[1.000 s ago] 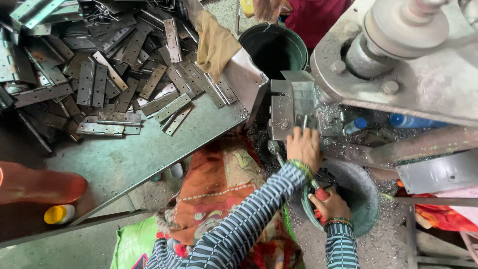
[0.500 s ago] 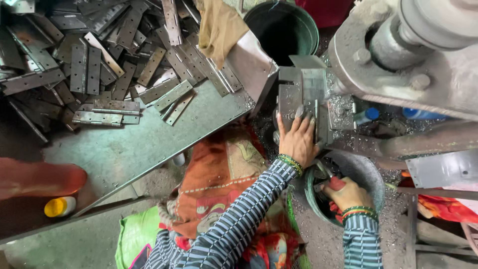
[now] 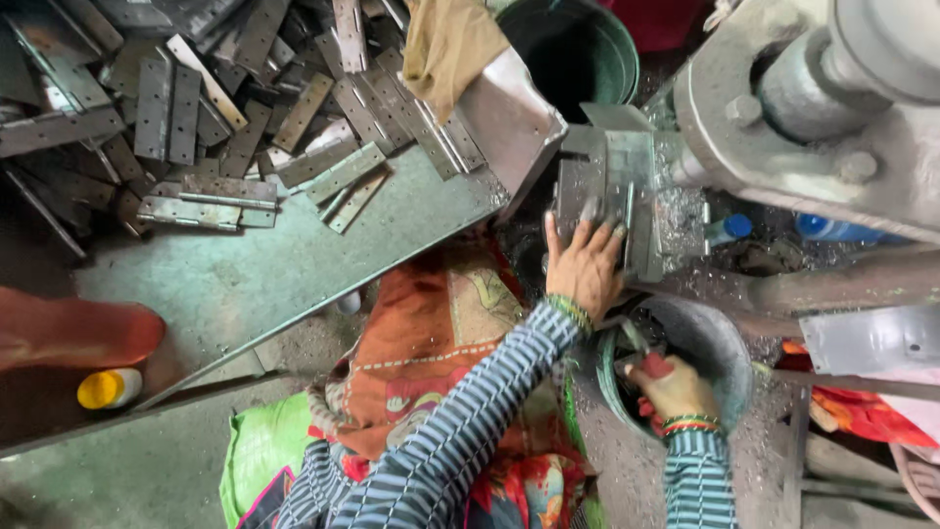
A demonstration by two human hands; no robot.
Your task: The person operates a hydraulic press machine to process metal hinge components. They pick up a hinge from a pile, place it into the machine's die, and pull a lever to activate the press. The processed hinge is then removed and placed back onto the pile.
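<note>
Steel block (image 3: pixel 627 186) lies under spread left fingers (image 3: pixel 587 211); right hand (image 3: pixel 676 387) grips red handle (image 3: pixel 654 365).

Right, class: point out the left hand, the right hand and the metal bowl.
left hand (image 3: pixel 585 266), head view, on its back, resting on the grey metal block.
right hand (image 3: pixel 676 388), head view, on its back, inside the bowl.
metal bowl (image 3: pixel 729 343), head view, on its inner wall.

Both arms wear long sleeves (image 3: pixel 460 431) with narrow blue-grey and white stripes, ending at the wrists. The left hand (image 3: pixel 585 266) has a band of green and gold bangles at its wrist, the right hand (image 3: pixel 674 387) a stack of green, gold and red ones. An orange patterned cloth (image 3: pixel 431 343) covers the lap
</note>
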